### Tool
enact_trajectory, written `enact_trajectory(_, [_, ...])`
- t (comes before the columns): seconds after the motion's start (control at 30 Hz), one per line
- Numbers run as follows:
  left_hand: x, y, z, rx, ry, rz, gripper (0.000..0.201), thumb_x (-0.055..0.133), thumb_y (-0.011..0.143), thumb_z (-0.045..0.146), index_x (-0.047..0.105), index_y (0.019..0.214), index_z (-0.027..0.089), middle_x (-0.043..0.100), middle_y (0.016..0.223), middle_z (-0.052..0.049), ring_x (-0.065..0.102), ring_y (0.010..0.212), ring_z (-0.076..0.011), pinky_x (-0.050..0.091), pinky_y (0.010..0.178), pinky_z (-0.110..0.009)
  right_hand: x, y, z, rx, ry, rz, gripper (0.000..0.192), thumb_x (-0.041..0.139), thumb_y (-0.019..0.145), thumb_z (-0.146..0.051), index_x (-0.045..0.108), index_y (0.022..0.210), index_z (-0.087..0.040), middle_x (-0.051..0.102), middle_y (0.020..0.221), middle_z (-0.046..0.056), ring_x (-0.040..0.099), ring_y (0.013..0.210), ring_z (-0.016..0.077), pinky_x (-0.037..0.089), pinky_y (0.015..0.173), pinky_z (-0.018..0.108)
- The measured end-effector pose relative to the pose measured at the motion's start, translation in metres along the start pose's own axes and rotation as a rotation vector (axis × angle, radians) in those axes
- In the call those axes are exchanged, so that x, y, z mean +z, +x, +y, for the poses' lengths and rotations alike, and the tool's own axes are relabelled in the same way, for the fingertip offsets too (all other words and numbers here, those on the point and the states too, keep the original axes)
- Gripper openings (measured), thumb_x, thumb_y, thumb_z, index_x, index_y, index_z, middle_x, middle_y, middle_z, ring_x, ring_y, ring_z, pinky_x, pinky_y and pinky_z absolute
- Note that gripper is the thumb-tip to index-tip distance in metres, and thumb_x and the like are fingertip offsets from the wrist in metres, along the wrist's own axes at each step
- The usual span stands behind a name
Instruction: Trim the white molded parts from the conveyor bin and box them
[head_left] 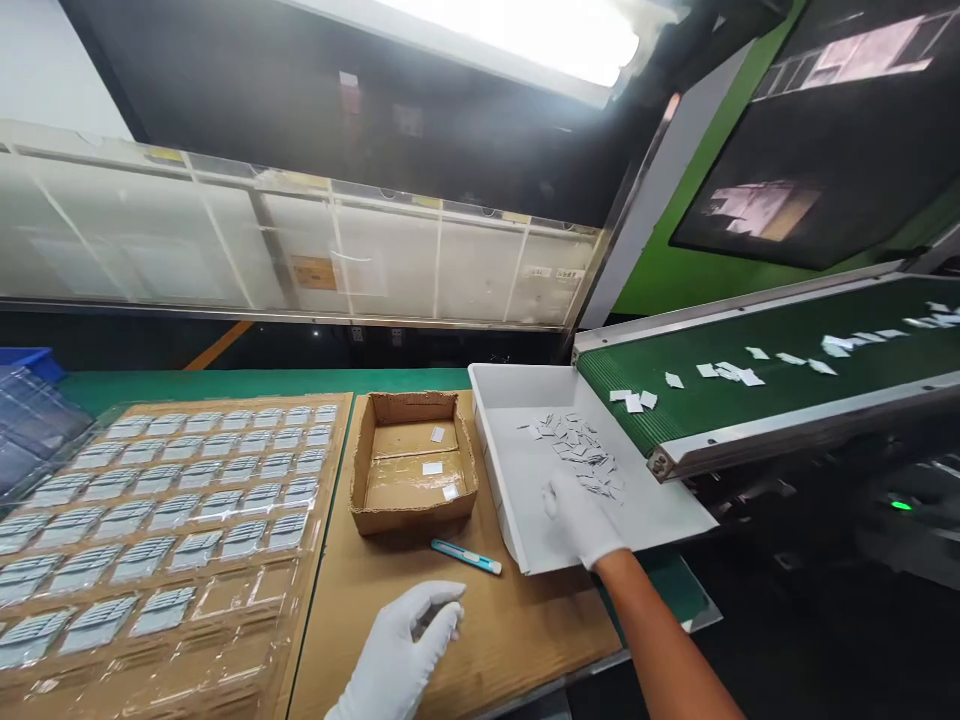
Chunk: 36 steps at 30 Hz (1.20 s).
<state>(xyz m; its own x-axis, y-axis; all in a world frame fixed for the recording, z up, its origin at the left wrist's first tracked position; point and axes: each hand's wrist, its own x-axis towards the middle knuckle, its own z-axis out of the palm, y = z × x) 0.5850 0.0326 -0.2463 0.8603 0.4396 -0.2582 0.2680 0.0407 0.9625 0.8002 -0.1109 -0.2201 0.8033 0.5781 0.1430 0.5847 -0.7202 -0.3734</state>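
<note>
Our right hand, fingers spread, rests in white tray beside pile of parts dropped from belt; left hand loosely curled, pinching nothing visible, above tabletop, cutter just ahead.

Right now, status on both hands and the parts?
Right hand in white bin, reaching into parts. Left hand pinched, contents unclear. Cutter between, clear.

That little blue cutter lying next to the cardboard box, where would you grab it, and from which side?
Probably by the middle of its slim body, pinched across the narrow width from above. The blue cutter lies flat on the brown sheet, so nothing can slide underneath it. Its long sides are free, with the cardboard box behind and the white tray to its right. The left hand is nearest.
</note>
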Motion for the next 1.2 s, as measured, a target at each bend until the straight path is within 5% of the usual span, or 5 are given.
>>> enact_trajectory(0.13, [0.007, 0.005, 0.02, -0.038, -0.289, -0.001, 0.056, 0.074, 0.065, 0.058, 0.067, 0.1, 0.015, 0.069, 0.077, -0.003, 0.063, 0.066, -0.0154, 0.054, 0.063, -0.028, 0.003, -0.049, -0.048, -0.261, 0.203, -0.039, 0.012, 0.051, 0.089, -0.01, 0.058, 0.085, -0.019, 0.064, 0.078, -0.001, 0.063, 0.073, 0.011, 0.053, 0.072, 0.022])
enact_trajectory(0.27, [0.009, 0.009, 0.03, -0.079, -0.369, -0.06, 0.059, 0.08, 0.057, 0.058, 0.066, 0.091, 0.012, 0.069, 0.072, -0.005, 0.061, 0.058, -0.0137, 0.05, 0.053, -0.026, 0.021, -0.086, -0.073, -0.467, 0.478, 0.198, 0.021, 0.05, 0.088, -0.013, 0.058, 0.106, -0.022, 0.07, 0.086, 0.001, 0.069, 0.076, 0.013, 0.057, 0.073, 0.021])
enact_trajectory(0.4, [0.007, 0.005, 0.028, -0.158, -0.417, -0.012, 0.047, 0.08, 0.054, 0.052, 0.059, 0.074, 0.015, 0.064, 0.058, -0.001, 0.058, 0.049, -0.0115, 0.048, 0.049, -0.024, 0.034, -0.095, -0.071, -0.392, 0.516, 0.304, 0.039, 0.062, 0.087, -0.024, 0.056, 0.126, -0.02, 0.075, 0.104, 0.008, 0.074, 0.087, 0.0203, 0.061, 0.079, 0.025])
enact_trajectory(0.7, [0.004, -0.003, 0.027, -0.133, -0.389, 0.07, 0.026, 0.072, 0.055, 0.032, 0.056, 0.068, 0.016, 0.059, 0.049, 0.003, 0.054, 0.042, -0.0103, 0.046, 0.045, -0.024, 0.033, -0.103, -0.074, -0.075, 0.764, 0.116, 0.028, 0.077, 0.073, -0.03, 0.073, 0.098, -0.019, 0.077, 0.079, 0.002, 0.072, 0.062, 0.016, 0.059, 0.062, 0.017])
enact_trajectory(1.2, [0.005, -0.003, 0.027, -0.145, -0.426, 0.1, 0.036, 0.071, 0.056, 0.032, 0.057, 0.084, 0.014, 0.062, 0.05, 0.003, 0.054, 0.043, -0.0108, 0.046, 0.047, -0.024, 0.029, -0.105, -0.076, 0.037, 0.91, 0.024, 0.028, 0.075, 0.072, -0.022, 0.074, 0.1, -0.02, 0.078, 0.082, 0.0, 0.074, 0.072, 0.0152, 0.059, 0.071, 0.016])
